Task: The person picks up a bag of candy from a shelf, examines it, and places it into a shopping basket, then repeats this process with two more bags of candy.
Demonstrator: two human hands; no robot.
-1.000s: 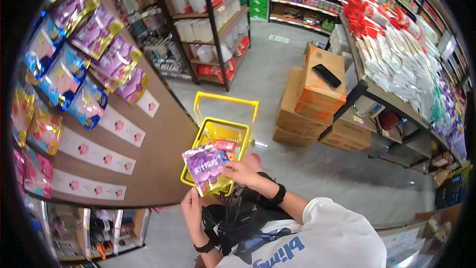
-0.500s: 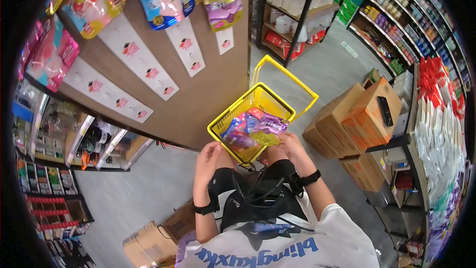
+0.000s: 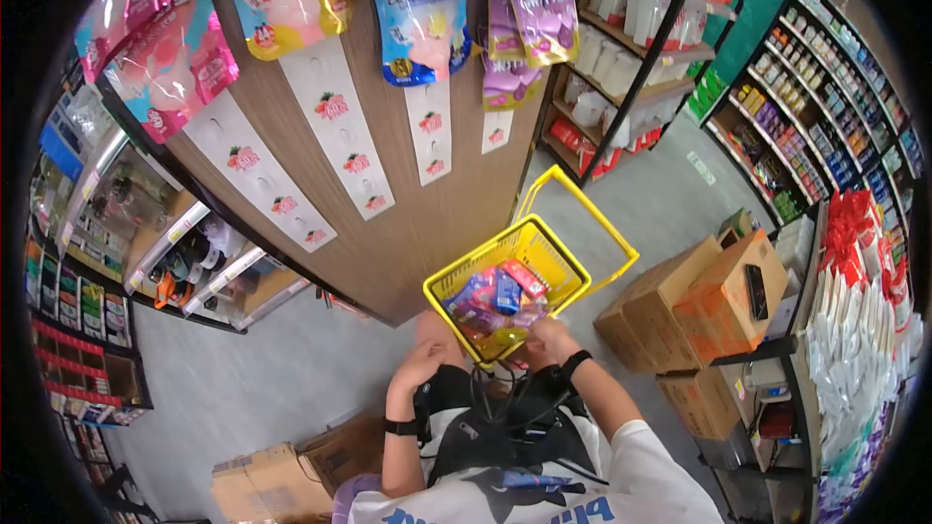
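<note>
A yellow shopping basket (image 3: 573, 267) with its handle swung out stands in front of my knees. Inside it lie several bright packets (image 3: 495, 296), purple, blue and pink. At the basket's near right edge, my right hand (image 3: 551, 340) has its fingers curled by a purple and green packet (image 3: 505, 335); whether it grips the packet is unclear. Left of the basket, my left hand (image 3: 423, 361) hovers near my knee, holding nothing, its fingers loosely bent and apart. Several hanging candy bags (image 3: 422, 34) fill the upper part of the brown display panel (image 3: 398, 262).
Cardboard boxes (image 3: 723, 301) are stacked at the right, a black phone-like object (image 3: 755, 291) on top. A black-framed shelf (image 3: 631, 68) stands beyond the basket. More shelves line both sides, and flattened cardboard (image 3: 272, 485) lies behind at the lower left.
The view has shifted, so the panel and basket appear lower. The purple and green packet, earlier raised at the basket's edge by my right hand, is now lower in the basket.
</note>
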